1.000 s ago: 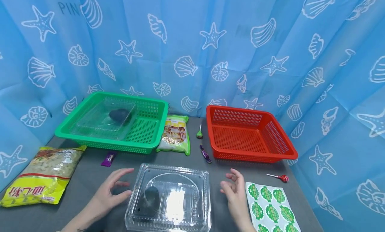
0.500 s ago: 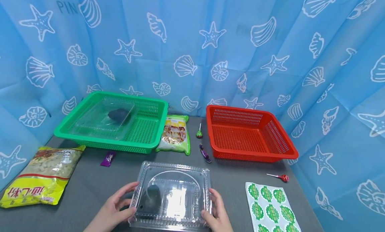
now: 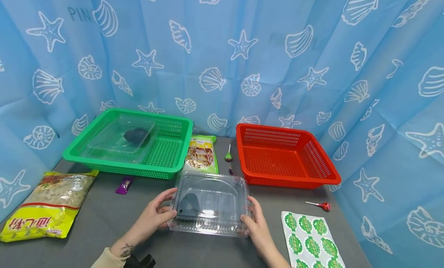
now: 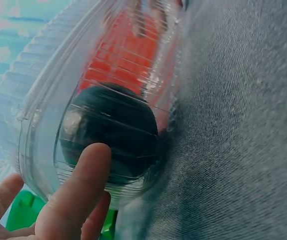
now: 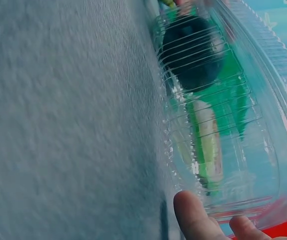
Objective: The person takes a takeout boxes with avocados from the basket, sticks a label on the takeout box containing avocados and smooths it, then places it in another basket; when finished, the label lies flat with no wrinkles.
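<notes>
A clear plastic clamshell box point(image 3: 222, 200) with its lid down is between my hands, a dark rounded object point(image 3: 189, 205) inside toward its left end. My left hand point(image 3: 157, 214) grips the box's left side, thumb toward the near part of that side. On the opposite side my right hand point(image 3: 258, 227) holds it the same way. Up close in the left wrist view, the dark object point(image 4: 111, 125) shows through the ribbed wall beside my thumb. In the right wrist view, fingertips touch the box point(image 5: 243, 165) at its end. Whether its base touches the table cannot be told.
A green basket point(image 3: 170, 169) at back left contains another clear box point(image 3: 118, 144) with a dark object. A red basket point(image 3: 288, 181) stands back right. Around lie a yellow pasta bag point(image 3: 48, 210), a snack bag point(image 3: 201, 156), wrapped candy point(image 3: 124, 185), lollipops point(image 3: 324, 206) and a sticker sheet point(image 3: 312, 237).
Both hands have closed in from the sides and now grip the clear box. It has moved forward, away from me, and now covers part of the twisted purple candy.
</notes>
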### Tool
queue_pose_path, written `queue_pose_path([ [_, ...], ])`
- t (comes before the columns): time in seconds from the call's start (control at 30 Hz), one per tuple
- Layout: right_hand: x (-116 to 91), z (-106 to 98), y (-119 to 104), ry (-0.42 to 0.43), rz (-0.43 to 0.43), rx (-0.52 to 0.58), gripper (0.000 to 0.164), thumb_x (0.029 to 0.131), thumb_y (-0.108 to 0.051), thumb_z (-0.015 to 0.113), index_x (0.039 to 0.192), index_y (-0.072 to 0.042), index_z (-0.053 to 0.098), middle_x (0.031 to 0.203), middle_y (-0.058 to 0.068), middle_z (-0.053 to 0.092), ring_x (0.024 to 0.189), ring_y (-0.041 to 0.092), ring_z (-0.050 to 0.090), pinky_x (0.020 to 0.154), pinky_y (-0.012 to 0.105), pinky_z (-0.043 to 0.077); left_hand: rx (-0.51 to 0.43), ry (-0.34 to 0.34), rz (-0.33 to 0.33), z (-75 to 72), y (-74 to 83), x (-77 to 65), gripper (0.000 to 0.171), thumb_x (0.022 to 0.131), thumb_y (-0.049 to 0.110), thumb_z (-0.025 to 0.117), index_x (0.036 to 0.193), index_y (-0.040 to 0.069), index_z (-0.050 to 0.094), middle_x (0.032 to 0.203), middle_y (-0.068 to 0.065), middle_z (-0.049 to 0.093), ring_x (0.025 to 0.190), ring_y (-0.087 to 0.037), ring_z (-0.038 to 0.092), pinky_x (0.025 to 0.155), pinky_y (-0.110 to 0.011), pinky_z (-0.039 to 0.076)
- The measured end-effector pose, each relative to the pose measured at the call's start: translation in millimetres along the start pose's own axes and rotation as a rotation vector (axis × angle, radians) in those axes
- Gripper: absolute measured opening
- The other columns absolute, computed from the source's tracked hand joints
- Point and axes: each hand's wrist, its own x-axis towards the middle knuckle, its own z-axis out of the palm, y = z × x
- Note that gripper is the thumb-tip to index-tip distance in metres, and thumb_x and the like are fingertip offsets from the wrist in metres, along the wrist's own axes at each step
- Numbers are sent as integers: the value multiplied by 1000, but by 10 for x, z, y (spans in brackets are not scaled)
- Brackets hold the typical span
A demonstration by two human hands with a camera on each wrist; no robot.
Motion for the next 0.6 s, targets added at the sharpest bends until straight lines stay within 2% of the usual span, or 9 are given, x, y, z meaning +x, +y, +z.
queue_pose_path([
  [0.17,55,-13,-7,-5,-14,29,57,81,-2,47,133,-11,23,111,25,42,83,21,54,64,32,49,-10,7,17,7,15,62,63,80,7,59,134,15,29,129,-21,27,83,-16,54,60,-40,51],
  [0.27,73,-16,-6,3,-15,6,58,81,-2,47,133,-11,23,110,24,43,82,20,54,64,31,48,-13,14,13,9,13,76,62,79,7,60,134,14,30,129,-22,27,83,-17,54,60,-41,51],
  [0.6,91,-21,-28,2,18,-6,56,83,-6,46,134,-12,22,116,25,41,86,24,53,59,34,50,-36,38,4,18,5,73,63,78,5,60,133,14,31,128,-21,28,84,-18,53,61,-42,51],
])
